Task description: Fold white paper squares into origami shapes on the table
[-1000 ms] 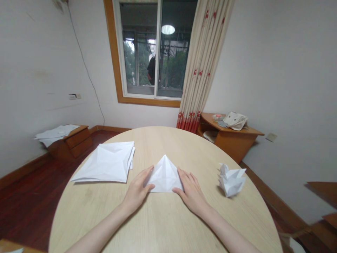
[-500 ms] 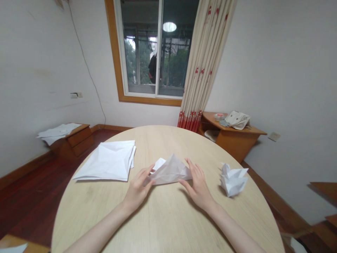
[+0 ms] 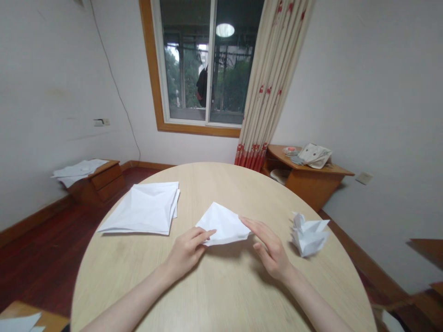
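A folded white paper (image 3: 221, 223) is lifted a little off the round wooden table (image 3: 214, 295), near its middle. My left hand (image 3: 188, 251) pinches the paper's near left corner with fingers closed on it. My right hand (image 3: 272, 246) holds the paper's right edge, fingers curled around it. A stack of creased white sheets (image 3: 143, 210) lies to the left of my hands. A finished folded paper figure (image 3: 309, 234) stands on the table to the right.
A low wooden cabinet (image 3: 100, 180) with papers on top stands at the left wall. A wooden side table (image 3: 308, 177) with a bag and small items is at the right, beside a curtain (image 3: 270, 87) and a window (image 3: 204, 64).
The folded paper lay flat under both hands a second ago. Both hands have picked it up and turned it, so it now hangs tilted above the table.
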Demonstrator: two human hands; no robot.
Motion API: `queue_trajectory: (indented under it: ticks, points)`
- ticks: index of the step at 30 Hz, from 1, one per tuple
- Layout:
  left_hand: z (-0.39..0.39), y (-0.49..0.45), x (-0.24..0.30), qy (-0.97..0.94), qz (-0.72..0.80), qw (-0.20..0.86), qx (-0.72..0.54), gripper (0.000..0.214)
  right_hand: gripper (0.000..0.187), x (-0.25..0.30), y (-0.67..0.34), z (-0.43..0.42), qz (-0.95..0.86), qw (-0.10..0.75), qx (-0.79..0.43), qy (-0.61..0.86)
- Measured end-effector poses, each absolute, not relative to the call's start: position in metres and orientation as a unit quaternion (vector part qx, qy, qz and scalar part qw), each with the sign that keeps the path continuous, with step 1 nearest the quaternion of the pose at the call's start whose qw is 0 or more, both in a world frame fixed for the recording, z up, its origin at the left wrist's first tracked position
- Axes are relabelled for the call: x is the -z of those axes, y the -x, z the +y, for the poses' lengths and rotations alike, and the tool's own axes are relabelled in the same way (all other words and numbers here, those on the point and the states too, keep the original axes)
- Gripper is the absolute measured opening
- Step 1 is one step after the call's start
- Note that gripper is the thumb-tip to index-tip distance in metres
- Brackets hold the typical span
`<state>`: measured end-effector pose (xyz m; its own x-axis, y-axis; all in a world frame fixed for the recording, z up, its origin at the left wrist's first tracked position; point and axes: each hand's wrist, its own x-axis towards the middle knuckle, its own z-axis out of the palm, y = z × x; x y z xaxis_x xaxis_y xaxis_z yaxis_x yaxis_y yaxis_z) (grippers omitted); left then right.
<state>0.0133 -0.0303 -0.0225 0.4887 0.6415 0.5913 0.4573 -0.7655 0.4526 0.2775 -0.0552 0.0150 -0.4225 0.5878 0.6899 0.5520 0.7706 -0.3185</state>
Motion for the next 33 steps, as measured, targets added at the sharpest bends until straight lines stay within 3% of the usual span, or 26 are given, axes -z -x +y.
queue_trajectory:
  ticks: [8,14,23,27,33]
  points:
    - [-0.030,-0.010,0.016,-0.879,0.329,0.157,-0.306,0.030,0.070,-0.015,-0.277,-0.059,-0.840,0.384,-0.120,0.363]
    - [-0.028,0.000,0.006,-0.904,0.335,0.172,-0.205,0.073,0.071,-0.014,-0.267,-0.062,-0.840,0.303,-0.217,0.394]
    - [-0.028,0.009,0.001,-0.892,0.366,0.209,-0.163,0.077,0.045,-0.020,-0.251,-0.072,-0.873,0.125,-0.244,0.404]
    - [-0.029,0.007,-0.002,-0.896,0.368,0.195,-0.152,0.070,0.061,-0.024,-0.250,-0.074,-0.877,0.065,-0.253,0.404]
    - [-0.031,0.005,0.001,-0.893,0.365,0.200,-0.170,0.056,0.090,-0.016,-0.256,-0.072,-0.890,0.039,-0.251,0.379]
